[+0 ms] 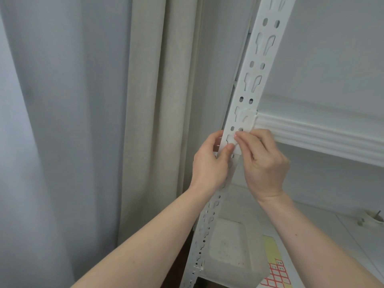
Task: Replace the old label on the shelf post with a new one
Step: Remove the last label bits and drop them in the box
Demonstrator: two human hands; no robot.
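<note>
A white slotted shelf post (256,65) runs diagonally from the top right down to the bottom centre. A small white label (222,142) lies on the post's face, just below the joint with the shelf beam (315,134). My left hand (209,165) grips the post from the left, its thumb pressed on the label's lower part and its fingers curled behind the edge. My right hand (262,163) comes in from the right, fingertips pinched together on the label's upper right edge. Whether the label is stuck down or lifting is hidden by the fingers.
Below the hands, a translucent plastic box (228,252) sits on the lower shelf beside a sheet of red-bordered stickers (276,275). A small bowl (373,219) stands at the far right. Beige and grey curtains (145,121) hang close to the left of the post.
</note>
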